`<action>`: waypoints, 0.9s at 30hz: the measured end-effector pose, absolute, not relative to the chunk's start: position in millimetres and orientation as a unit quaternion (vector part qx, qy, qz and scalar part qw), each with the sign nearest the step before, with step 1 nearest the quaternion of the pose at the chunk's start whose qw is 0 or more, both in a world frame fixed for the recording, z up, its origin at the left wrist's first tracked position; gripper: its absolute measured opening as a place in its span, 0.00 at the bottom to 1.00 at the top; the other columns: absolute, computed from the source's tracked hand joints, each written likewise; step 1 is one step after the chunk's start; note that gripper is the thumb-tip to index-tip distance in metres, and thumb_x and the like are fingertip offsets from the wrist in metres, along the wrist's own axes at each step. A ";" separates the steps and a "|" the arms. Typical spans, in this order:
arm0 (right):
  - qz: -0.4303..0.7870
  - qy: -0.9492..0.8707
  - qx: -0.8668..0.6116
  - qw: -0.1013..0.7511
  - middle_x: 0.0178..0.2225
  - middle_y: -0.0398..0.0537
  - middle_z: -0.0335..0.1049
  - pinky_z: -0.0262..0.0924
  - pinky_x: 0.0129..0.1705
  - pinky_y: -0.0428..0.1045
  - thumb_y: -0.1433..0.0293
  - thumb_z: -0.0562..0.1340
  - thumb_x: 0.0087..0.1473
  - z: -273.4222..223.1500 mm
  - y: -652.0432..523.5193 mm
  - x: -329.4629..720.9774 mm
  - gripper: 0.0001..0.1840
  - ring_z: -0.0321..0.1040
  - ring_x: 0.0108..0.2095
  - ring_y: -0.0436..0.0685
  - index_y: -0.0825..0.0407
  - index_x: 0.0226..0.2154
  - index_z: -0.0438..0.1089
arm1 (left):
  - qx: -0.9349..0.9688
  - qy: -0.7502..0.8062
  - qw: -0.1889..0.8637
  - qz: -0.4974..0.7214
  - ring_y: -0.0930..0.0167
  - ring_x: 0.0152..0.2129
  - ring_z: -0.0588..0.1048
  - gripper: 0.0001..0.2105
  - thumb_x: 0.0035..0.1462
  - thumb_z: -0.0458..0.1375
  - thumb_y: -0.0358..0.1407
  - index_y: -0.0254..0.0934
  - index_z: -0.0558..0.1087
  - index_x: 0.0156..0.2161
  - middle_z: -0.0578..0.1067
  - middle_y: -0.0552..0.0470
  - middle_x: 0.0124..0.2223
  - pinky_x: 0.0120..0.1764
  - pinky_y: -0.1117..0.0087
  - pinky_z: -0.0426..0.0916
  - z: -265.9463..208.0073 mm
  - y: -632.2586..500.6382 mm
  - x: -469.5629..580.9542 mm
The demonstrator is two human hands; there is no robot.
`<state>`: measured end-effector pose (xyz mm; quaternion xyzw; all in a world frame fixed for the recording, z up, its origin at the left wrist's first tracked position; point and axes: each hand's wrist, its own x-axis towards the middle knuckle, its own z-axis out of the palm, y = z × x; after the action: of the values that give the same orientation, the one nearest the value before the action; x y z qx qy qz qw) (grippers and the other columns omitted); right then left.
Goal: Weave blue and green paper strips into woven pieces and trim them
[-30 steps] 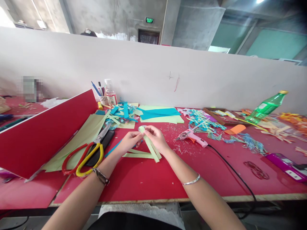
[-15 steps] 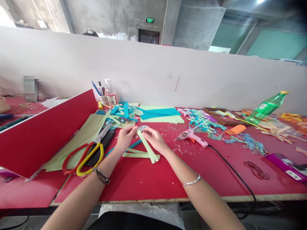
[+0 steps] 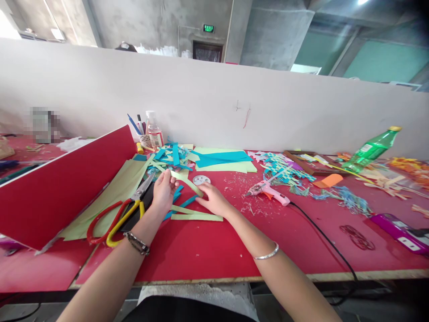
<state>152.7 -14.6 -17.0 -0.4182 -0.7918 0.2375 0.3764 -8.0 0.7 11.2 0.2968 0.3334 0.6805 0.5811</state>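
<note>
Between my two hands a pale green paper strip bends in an arc above the table. My left hand is closed on its left end, with the fingers pinched together. The fingers of my right hand are closed on the strip's other end. Below the hands lie loose pale green strips and blue strips, partly crossing one another. A round whitish disc rests just behind my right hand. To the left of my left hand are large scissors with one red and one yellow handle, lying on a black object.
A pink glue gun with a black cord lies at right. Behind are blue and green paper sheets and a scrap pile. A red panel stands left; a green bottle leans at far right.
My left hand has moved left and slightly up, away from my right. The pale green paper, hanging down toward me before, is now stretched sideways in an arc between both hands.
</note>
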 end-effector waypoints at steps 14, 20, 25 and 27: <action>0.254 -0.766 -0.425 0.410 0.31 0.46 0.66 0.57 0.35 0.47 0.68 0.59 0.47 -19.2 -10.9 153.0 0.07 0.62 0.31 0.51 0.53 0.31 0.68 | 0.356 0.308 0.604 0.643 0.83 0.14 0.67 0.10 0.41 0.61 0.35 0.36 0.63 0.28 0.71 0.59 0.25 0.19 0.83 0.62 10.4 1.5 -7.1; 0.415 -0.606 -0.413 0.539 0.29 0.43 0.67 0.57 0.32 0.46 0.63 0.60 0.45 -12.1 -9.1 157.1 0.12 0.62 0.29 0.50 0.53 0.32 0.68 | 0.435 0.331 0.629 0.553 0.82 0.13 0.67 0.11 0.42 0.60 0.37 0.36 0.62 0.29 0.73 0.58 0.27 0.20 0.81 0.61 7.6 -3.1 -3.5; 0.449 -0.521 -0.397 0.608 0.23 0.39 0.64 0.56 0.29 0.44 0.59 0.60 0.43 -6.8 -8.9 157.7 0.13 0.60 0.24 0.47 0.52 0.26 0.66 | 0.504 0.359 0.591 0.518 0.78 0.17 0.71 0.18 0.41 0.60 0.41 0.37 0.64 0.38 0.74 0.57 0.28 0.23 0.78 0.62 8.6 -7.9 0.6; 0.450 -0.498 -0.394 0.628 0.24 0.40 0.65 0.57 0.29 0.44 0.58 0.60 0.43 -6.6 -7.4 158.3 0.14 0.61 0.25 0.48 0.52 0.27 0.66 | 0.517 0.364 0.580 0.514 0.76 0.18 0.72 0.21 0.41 0.60 0.41 0.37 0.65 0.41 0.74 0.55 0.29 0.23 0.77 0.62 8.8 -7.9 1.4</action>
<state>158.3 -7.4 -6.6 -0.3940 -0.4979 0.4499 0.6280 1.4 -7.9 8.8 0.5171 0.3642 0.5136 0.5798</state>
